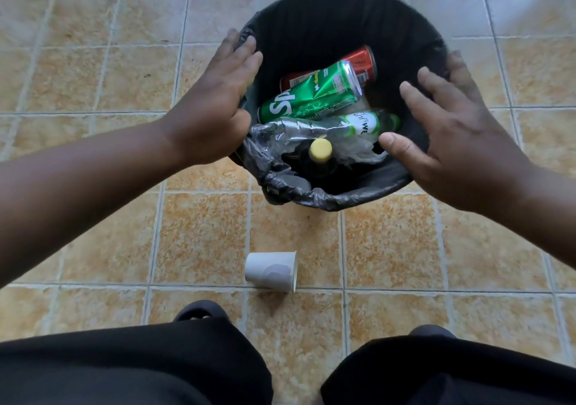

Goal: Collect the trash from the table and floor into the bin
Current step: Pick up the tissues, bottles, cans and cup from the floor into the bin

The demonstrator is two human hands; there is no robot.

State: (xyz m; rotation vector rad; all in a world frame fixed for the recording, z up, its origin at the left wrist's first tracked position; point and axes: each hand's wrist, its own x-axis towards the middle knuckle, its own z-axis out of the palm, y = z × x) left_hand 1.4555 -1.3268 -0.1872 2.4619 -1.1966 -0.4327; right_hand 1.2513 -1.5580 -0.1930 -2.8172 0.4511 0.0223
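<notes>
A round black bin (330,15) lined with a dark plastic bag stands on the tiled floor. Inside lie a green can (311,96), a red can (361,62), a crushed clear bottle with a green label (330,126), and a dark bottle with a yellow cap (320,149). My left hand (215,93) rests flat against the bin's left rim with its fingers apart. Over the right rim is my right hand (452,130), fingers spread and empty. A white paper cup (271,271) lies on its side on the floor in front of the bin.
Tan tiles (93,62) cover the floor all around. My black trousers (124,370) and dark shoes (199,309) fill the bottom of the view, just behind the cup.
</notes>
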